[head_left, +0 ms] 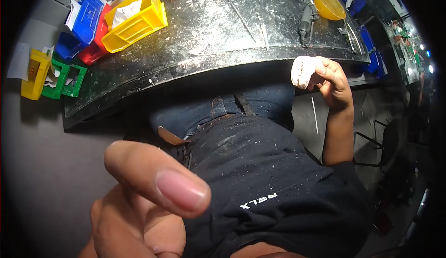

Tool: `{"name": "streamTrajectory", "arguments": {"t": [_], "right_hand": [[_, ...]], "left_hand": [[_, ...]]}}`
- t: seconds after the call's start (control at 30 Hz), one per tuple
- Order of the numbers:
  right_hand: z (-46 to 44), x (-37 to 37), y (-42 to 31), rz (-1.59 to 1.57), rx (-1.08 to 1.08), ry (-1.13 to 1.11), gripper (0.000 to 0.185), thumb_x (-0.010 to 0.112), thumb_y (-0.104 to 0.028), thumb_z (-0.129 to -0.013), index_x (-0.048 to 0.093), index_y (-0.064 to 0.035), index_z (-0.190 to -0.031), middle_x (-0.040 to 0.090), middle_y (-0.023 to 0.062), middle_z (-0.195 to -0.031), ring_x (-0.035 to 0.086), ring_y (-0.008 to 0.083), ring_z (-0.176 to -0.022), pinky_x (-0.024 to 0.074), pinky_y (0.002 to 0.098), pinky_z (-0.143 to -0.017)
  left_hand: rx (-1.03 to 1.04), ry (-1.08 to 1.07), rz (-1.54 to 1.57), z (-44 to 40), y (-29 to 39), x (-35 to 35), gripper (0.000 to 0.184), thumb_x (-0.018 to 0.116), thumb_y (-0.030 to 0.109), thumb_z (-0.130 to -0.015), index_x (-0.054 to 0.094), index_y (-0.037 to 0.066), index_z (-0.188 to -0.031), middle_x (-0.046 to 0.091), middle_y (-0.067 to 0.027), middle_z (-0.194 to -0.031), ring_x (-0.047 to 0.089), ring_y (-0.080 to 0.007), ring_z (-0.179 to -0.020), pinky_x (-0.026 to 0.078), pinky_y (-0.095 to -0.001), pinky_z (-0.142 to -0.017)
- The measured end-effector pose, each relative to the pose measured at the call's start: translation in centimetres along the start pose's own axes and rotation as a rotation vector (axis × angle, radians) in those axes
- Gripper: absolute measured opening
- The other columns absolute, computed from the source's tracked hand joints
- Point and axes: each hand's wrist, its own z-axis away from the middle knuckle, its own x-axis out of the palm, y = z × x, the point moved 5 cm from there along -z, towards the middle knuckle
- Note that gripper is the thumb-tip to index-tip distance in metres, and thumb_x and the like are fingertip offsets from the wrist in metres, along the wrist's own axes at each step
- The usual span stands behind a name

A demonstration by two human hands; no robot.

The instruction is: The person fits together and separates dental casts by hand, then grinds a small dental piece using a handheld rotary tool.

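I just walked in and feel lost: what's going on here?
The person's right hand holds a pale dental cast by the workbench's front edge. The left hand is raised close to the camera, with nothing visible in it. A corded handpiece and an amber bowl rest on the workbench.

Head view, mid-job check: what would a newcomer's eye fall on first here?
Probably the left hand, looming large at the lower left, very close to the camera. Next, the pale dental model in the right hand, by the near edge of the dark bench, right of centre. Then the bright yellow bin on the bench at upper left.
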Motion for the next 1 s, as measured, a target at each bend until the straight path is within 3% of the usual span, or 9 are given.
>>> {"name": "streamTrajectory", "arguments": {"t": [0.17,0.3,0.47,0.7,0.87,0.9,0.93,1.0], "right_hand": [[-0.2,0.4,0.0,-0.005,-0.008,0.019,0.028,0.067,-0.019,-0.092,0.068,0.0023,-0.111,0.073,0.0076,-0.095,0.069,0.0135,-0.081,0.0544,0.0261,-0.067],[-0.1,0.1,0.2,0.009,0.003,0.026,0.029,0.067,-0.019,-0.092,0.068,0.0024,-0.111,0.073,0.0075,-0.095,0.07,0.0136,-0.081,0.0546,0.0263,-0.067],[-0.2,0.0,0.1,0.013,0.013,0.03,0.028,0.066,-0.019,-0.092,0.068,0.0022,-0.11,0.073,0.0079,-0.096,0.07,0.014,-0.082,0.0546,0.0272,-0.068],[-0.2,1.0,0.0,-0.004,-0.003,-0.011,0.028,0.066,-0.017,-0.092,0.068,0.0034,-0.111,0.073,0.0081,-0.097,0.069,0.0139,-0.083,0.0542,0.0269,-0.07],[-1.0,3.7,-0.8,-0.022,-0.015,-0.051,0.026,0.069,-0.016,-0.092,0.069,0.0025,-0.109,0.072,0.0072,-0.096,0.068,0.0126,-0.083,0.0526,0.0254,-0.068],[-1.2,4.5,-1.1,-0.015,-0.029,-0.078,0.025,0.07,-0.017,-0.091,0.07,0.0017,-0.108,0.073,0.0085,-0.096,0.069,0.0141,-0.082,0.0528,0.026,-0.068],[-1.3,5.2,-1.4,-0.017,-0.032,-0.076,0.025,0.07,-0.017,-0.091,0.07,0.0017,-0.108,0.073,0.0085,-0.096,0.069,0.0141,-0.082,0.0528,0.026,-0.068],[-1.8,6.7,-1.7,0.018,-0.026,-0.097,0.025,0.071,-0.016,-0.091,0.071,0.0022,-0.107,0.074,0.0103,-0.096,0.071,0.0163,-0.083,0.0531,0.027,-0.068]], "left_hand": [[-0.186,0.266,0.074,3.1,1.2,2.6,0.007,0.068,0.001,-0.093,0.069,-0.002,-0.099,0.069,-0.0109,-0.078,0.067,-0.0134,-0.073,0.053,-0.0198,-0.079],[-0.028,-0.104,-0.034,0.8,-0.3,0.0,0.026,0.073,0.022,-0.088,0.066,0.017,-0.113,0.06,0.0038,-0.106,0.056,-0.0147,-0.099,0.042,-0.0375,-0.088],[0.047,-0.406,-0.09,-0.1,0.2,-1.6,0.052,0.08,0.049,-0.082,0.062,0.039,-0.13,0.049,0.0222,-0.141,0.042,-0.0163,-0.131,0.029,-0.0595,-0.1],[-0.048,-0.465,-0.052,0.3,-2.1,-1.6,0.076,0.071,0.052,-0.089,0.038,0.016,-0.146,0.043,-0.0132,-0.146,0.042,-0.0366,-0.135,0.037,-0.0573,-0.103],[-0.387,-0.755,-0.138,3.1,-9.1,-3.3,0.095,0.065,0.054,-0.093,0.021,-0.001,-0.157,0.039,-0.0385,-0.15,0.043,-0.051,-0.138,0.043,-0.0556,-0.105],[-0.729,-0.469,-0.246,4.7,-10.4,-3.6,0.083,0.064,0.027,-0.093,0.021,-0.004,-0.157,0.04,-0.0325,-0.152,0.038,-0.0465,-0.144,0.034,-0.0524,-0.115],[-0.841,-0.425,-0.281,6.6,-12.2,-4.6,0.08,0.058,0.008,-0.088,0.02,-0.008,-0.155,0.035,-0.0274,-0.157,0.035,-0.041,-0.147,0.026,-0.0503,-0.12],[-1.014,-0.288,-0.179,10.7,-14.6,-6.9,0.072,0.062,0.01,-0.097,0.021,-0.014,-0.152,0.036,-0.0279,-0.155,0.029,-0.0315,-0.149,0.019,-0.0423,-0.123]]}}
